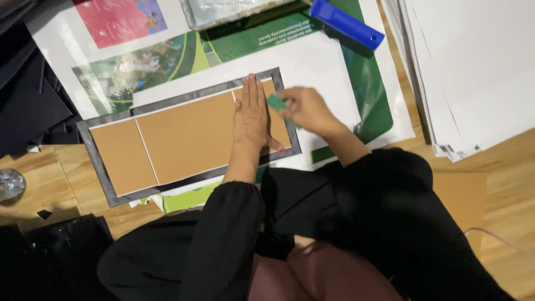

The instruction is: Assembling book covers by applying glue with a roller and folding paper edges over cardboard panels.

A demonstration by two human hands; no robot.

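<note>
A long brown cardboard cover (pixel 184 139) in separate panels lies on a dark grey sheet whose border (pixel 97 161) frames it. My left hand (pixel 251 114) presses flat on the right panel, fingers together and pointing away from me. Just to its right, my right hand (pixel 306 110) pinches a small green scraper-like piece (pixel 276 102) at the panel's right edge. Black sleeves cover both arms.
Printed posters (pixel 139 61) and white paper (pixel 312 67) lie under the work. A blue plastic tool (pixel 346 23) rests at the top. A stack of white sheets (pixel 473 72) sits right, black boards (pixel 28 95) left, a glass ball (pixel 10 184) on the wooden floor.
</note>
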